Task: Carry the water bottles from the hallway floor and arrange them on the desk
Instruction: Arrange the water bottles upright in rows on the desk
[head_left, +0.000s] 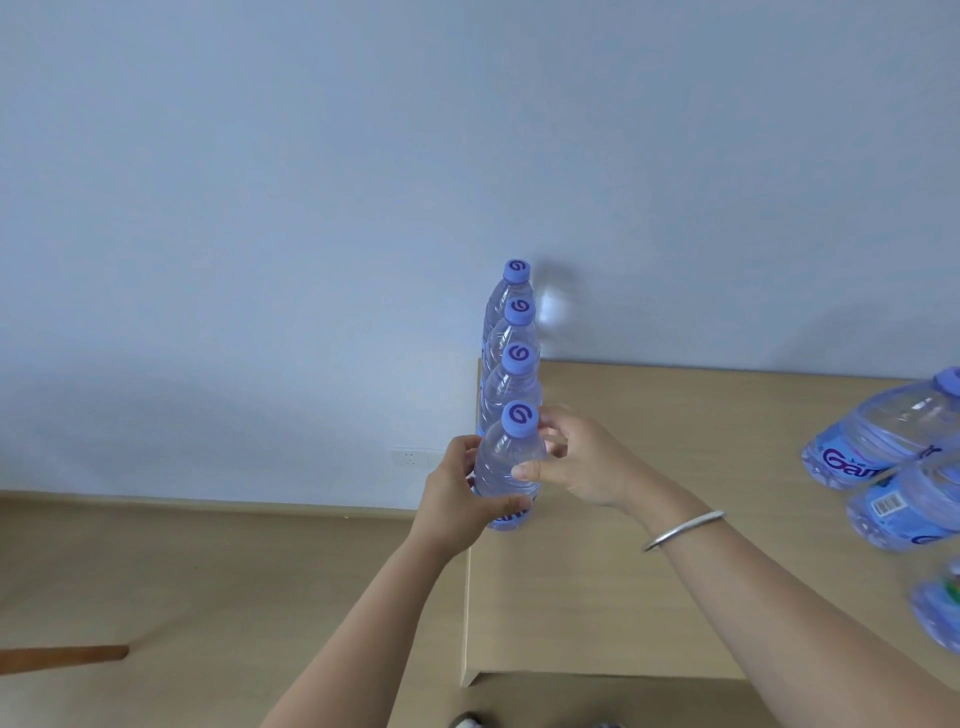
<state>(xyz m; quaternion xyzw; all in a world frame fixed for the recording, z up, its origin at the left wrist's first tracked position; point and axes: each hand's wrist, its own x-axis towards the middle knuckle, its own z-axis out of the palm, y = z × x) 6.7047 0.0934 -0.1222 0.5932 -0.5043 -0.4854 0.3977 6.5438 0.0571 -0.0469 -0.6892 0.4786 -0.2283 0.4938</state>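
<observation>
Hiding most of the front bottle (506, 467) — both hands, left hand (457, 499) and right hand (582, 462), grasp it; big bottles (878, 441) cut off.

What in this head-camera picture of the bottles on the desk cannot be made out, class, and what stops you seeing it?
- Nearest bottle: label mostly hidden by the left hand.
- Three bottles behind it: bases and bodies hidden by the bottles in front.
- Large bottles at the right: cut off by the frame edge, so their number is unclear.
- Green-marked item: blurred and cut off.
- Right hand: whether its fingertips touch the bottle.
</observation>
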